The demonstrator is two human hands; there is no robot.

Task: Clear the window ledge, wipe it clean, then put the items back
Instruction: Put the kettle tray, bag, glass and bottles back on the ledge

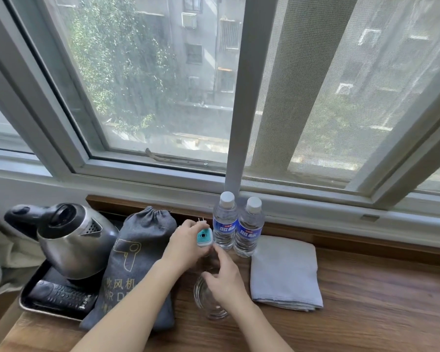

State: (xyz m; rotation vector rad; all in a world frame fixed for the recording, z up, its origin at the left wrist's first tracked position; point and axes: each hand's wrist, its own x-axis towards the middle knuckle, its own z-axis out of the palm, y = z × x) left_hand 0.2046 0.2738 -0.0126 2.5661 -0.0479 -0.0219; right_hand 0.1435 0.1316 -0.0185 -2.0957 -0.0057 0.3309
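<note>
A small teal and white plug-in device (204, 236) is held up in the left hand (186, 243), just beside two water bottles (236, 224). A clear glass (208, 295) on the wooden window ledge (366, 301) is gripped at its rim by the right hand (224, 280). A folded gray cloth (285, 273) is lying at three o'clock from the glass.

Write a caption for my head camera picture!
Left hand holds a teal plug-in device; right hand grips a glass by two water bottles.

Head camera looks forward and down; close over the ledge (366, 313).
</note>
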